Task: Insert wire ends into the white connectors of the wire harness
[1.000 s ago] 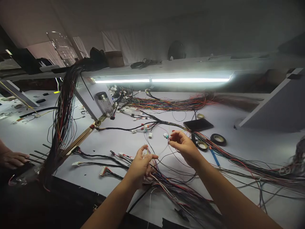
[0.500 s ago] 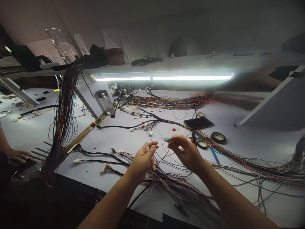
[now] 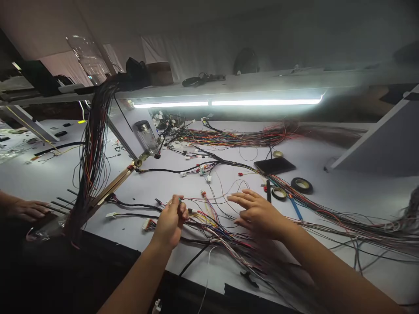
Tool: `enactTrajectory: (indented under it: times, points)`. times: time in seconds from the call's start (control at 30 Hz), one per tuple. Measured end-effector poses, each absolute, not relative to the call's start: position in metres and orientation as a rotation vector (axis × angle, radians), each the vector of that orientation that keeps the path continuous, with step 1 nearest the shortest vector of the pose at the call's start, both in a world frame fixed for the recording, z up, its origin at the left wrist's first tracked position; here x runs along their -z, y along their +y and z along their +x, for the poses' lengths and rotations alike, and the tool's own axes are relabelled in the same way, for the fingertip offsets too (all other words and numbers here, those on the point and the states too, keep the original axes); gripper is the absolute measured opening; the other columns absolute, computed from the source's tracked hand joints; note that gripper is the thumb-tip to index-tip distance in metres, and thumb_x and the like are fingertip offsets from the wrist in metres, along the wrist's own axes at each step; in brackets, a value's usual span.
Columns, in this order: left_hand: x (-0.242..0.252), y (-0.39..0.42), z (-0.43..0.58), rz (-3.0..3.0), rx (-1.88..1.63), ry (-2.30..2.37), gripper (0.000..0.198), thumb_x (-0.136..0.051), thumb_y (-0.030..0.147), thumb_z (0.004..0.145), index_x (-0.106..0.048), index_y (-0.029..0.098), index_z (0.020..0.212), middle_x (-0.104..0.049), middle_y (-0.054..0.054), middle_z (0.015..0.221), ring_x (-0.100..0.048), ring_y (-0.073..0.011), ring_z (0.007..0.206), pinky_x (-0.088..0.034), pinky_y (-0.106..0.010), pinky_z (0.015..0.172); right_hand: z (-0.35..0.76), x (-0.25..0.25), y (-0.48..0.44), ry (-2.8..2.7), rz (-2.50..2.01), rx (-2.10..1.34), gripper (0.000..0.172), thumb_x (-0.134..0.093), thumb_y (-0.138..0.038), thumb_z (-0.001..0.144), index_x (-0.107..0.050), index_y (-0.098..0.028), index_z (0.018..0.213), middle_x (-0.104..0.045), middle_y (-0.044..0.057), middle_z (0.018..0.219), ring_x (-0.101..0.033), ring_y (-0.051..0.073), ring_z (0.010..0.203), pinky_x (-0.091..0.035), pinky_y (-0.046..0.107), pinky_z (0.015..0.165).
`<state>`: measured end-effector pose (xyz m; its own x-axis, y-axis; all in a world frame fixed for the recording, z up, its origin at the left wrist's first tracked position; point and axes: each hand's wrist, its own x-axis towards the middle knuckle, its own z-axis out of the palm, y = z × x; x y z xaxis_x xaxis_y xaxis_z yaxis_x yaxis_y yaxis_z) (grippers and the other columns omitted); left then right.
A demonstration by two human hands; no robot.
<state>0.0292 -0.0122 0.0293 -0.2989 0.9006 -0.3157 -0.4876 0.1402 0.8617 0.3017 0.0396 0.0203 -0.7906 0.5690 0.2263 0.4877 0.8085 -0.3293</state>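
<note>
My left hand (image 3: 170,221) is closed in a pinch over the loose wires. Between its thumb and fingers a bit of a small teal connector (image 3: 180,201) shows; the rest is hidden. Thin wires run from there to the right. My right hand (image 3: 258,214) hovers above the wires with its fingers apart and nothing in them. Below and between the hands lies a bundle of loose wires (image 3: 225,237). A red-and-white connector (image 3: 203,193) with yellow and pink wires lies just right of my left hand. A white multi-pin connector (image 3: 149,224) rests left of it.
A black-wrapped harness (image 3: 229,164) crosses the table behind my hands. Tape rolls (image 3: 301,185), a blue pen-like tool (image 3: 295,207) and a dark flat device (image 3: 275,165) lie at right. A glass jar (image 3: 147,137) stands by the shelf post. Another person's hand (image 3: 28,210) rests at far left.
My left hand has moved left and now holds the teal connector that was in my right hand. My right hand has let go, spread its fingers and moved slightly right.
</note>
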Motion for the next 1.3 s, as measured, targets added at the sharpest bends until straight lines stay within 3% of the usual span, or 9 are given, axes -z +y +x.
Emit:
enactTrajectory:
  times: [0.1,0.17,0.33,0.5,0.63,0.73,0.93,1.17,1.3]
  points:
    - [-0.020,-0.019,0.010,0.521,-1.472,1.364,0.045,-0.070,0.055,0.073,-0.055,0.019,0.096,-0.053,0.005,0.065,-0.044,-0.0056,0.049,-0.029,-0.015,0.040,0.335,-0.004,0.043,-2.686,-1.026,-0.384,0.025,-0.059,-0.028,0.089,-0.072,-0.023,0.068,-0.065,0.006,0.122,-0.056,0.028,0.114,-0.037,0.051,0.099]
    - [-0.018,-0.025,0.000,0.559,-1.399,1.423,0.046,-0.072,0.051,0.072,-0.055,0.020,0.100,-0.052,0.007,0.065,-0.036,-0.0035,0.043,-0.020,-0.014,0.036,0.345,-0.005,0.043,-2.585,-1.158,-0.344,0.016,-0.057,-0.024,0.087,-0.073,-0.023,0.086,-0.065,0.008,0.120,-0.056,0.029,0.112,-0.040,0.050,0.095]
    - [-0.037,-0.037,-0.009,0.680,-1.229,1.364,0.043,-0.073,0.050,0.073,-0.057,0.020,0.100,-0.044,0.009,0.057,-0.025,-0.0023,0.039,-0.016,-0.014,0.037,0.287,-0.047,0.028,-2.357,-1.023,-0.467,0.035,-0.055,-0.027,0.089,-0.058,-0.024,0.124,-0.062,0.009,0.121,-0.055,0.025,0.113,-0.041,0.043,0.098]
    - [-0.066,-0.045,0.004,0.968,-1.119,1.306,0.039,-0.070,0.054,0.074,-0.063,0.019,0.091,-0.042,0.006,0.054,-0.032,-0.0064,0.046,-0.024,-0.017,0.043,0.188,-0.061,0.007,-2.486,-0.843,-0.686,0.096,-0.077,-0.059,0.064,-0.038,-0.018,0.142,-0.060,0.013,0.125,-0.053,0.031,0.114,-0.039,0.046,0.098]
    - [-0.071,-0.041,0.006,1.266,-1.150,1.513,0.036,-0.067,0.051,0.077,-0.068,0.019,0.094,-0.052,0.002,0.062,-0.043,-0.0121,0.054,-0.034,-0.023,0.052,0.174,-0.039,0.001,-2.441,-0.927,-0.947,0.039,-0.071,-0.040,0.077,-0.061,-0.024,0.111,-0.067,0.001,0.092,-0.062,0.020,0.081,-0.047,0.031,0.072]
    - [-0.056,-0.029,0.000,1.323,-1.133,1.674,0.035,-0.059,0.052,0.083,-0.068,0.020,0.093,-0.050,0.002,0.061,-0.044,-0.0142,0.057,-0.036,-0.025,0.057,0.192,-0.021,0.004,-2.404,-0.996,-0.917,0.009,-0.064,-0.024,0.083,-0.066,-0.022,0.091,-0.065,0.004,0.101,-0.058,0.020,0.096,-0.043,0.030,0.082]
    - [-0.017,-0.010,-0.015,1.255,-1.120,1.760,0.031,-0.060,0.050,0.079,-0.062,0.020,0.072,-0.049,0.002,0.058,-0.043,-0.0155,0.057,-0.035,-0.025,0.055,0.221,-0.005,0.009,-2.362,-1.199,-0.948,0.028,-0.052,-0.017,0.087,-0.058,-0.019,0.114,-0.068,0.004,0.083,-0.062,0.020,0.080,-0.046,0.030,0.070]
    - [-0.041,-0.024,-0.001,1.347,-1.093,1.695,0.036,-0.052,0.055,0.085,-0.061,0.021,0.078,-0.053,0.001,0.061,-0.048,-0.0160,0.057,-0.038,-0.026,0.057,0.184,-0.043,-0.003,-2.435,-1.136,-0.571,0.080,-0.069,-0.055,0.074,-0.042,-0.017,0.138,-0.055,0.013,0.130,-0.046,0.030,0.120,-0.034,0.043,0.102]
    - [-0.073,-0.031,0.014,1.930,-0.965,1.815,0.033,-0.041,0.046,0.093,-0.061,0.022,0.082,-0.059,0.000,0.069,-0.053,-0.0168,0.063,-0.038,-0.027,0.064,0.156,-0.042,-0.005,-2.583,-1.274,-0.381,0.033,-0.053,-0.044,0.089,-0.065,-0.017,0.102,-0.067,0.012,0.099,-0.057,0.029,0.099,-0.042,0.042,0.087]
